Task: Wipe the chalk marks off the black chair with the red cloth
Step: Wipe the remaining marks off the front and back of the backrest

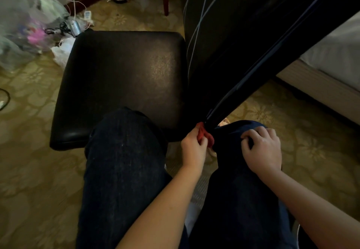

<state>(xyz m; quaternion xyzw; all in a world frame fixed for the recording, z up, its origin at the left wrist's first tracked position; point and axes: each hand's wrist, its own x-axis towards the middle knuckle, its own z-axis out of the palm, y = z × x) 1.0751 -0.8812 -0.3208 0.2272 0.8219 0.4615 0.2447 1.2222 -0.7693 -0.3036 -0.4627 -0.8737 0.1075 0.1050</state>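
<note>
Patterned yellowish carpet [29, 151] everywhere. Black chair [120, 77] sits mid-frame, glossy seat with a pale dusty patch. Its back runs diagonally from lower centre to upper right, with thin pale lines on it. Left hand [193, 147] pinches the bunched red cloth [202, 134] against the back's bottom end. Right hand [262, 149] rests loosely curled on a knee [233, 132], holding nothing.

red cloth [203, 134] mostly hidden in hand [192, 149]

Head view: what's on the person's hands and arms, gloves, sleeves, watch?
Nothing worn there: left hand and right hand show no gloves, rings or watch. The left forearm and right forearm are uncovered to the frame edge; no sleeve shows.
</note>
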